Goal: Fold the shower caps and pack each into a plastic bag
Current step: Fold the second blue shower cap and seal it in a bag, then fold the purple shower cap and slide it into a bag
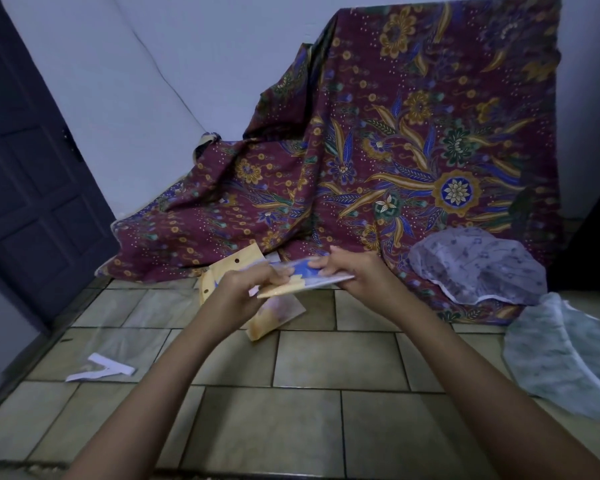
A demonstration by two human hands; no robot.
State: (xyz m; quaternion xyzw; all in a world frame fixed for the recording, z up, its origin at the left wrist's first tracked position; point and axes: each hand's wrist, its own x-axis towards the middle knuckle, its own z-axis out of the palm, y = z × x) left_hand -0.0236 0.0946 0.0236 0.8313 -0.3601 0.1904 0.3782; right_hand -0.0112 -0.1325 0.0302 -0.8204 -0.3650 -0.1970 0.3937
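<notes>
Just above the middle of the frame both hands hold a flat printed plastic bag [309, 284] level above the tiled floor [326, 362]. The bag is yellow along one edge and blue on top. The left hand [246, 289] has its fingers curled and pinches the bag's left end; the right hand [355, 271] pinches the right end between thumb and bent fingers. Whether a cap is inside cannot be told.

Under the held bag a second yellow-edged bag [274, 318] lies on the tiles, and a third with punched holes [238, 263] shows behind the left hand.

At the right a grey shower cap [478, 268] rests on the maroon batik cloth [395, 150]. A pale green shower cap [561, 358] lies just below it on the floor, at the lower right. A white paper strip [101, 370] lies at the lower left, near a dark door [25, 185].
</notes>
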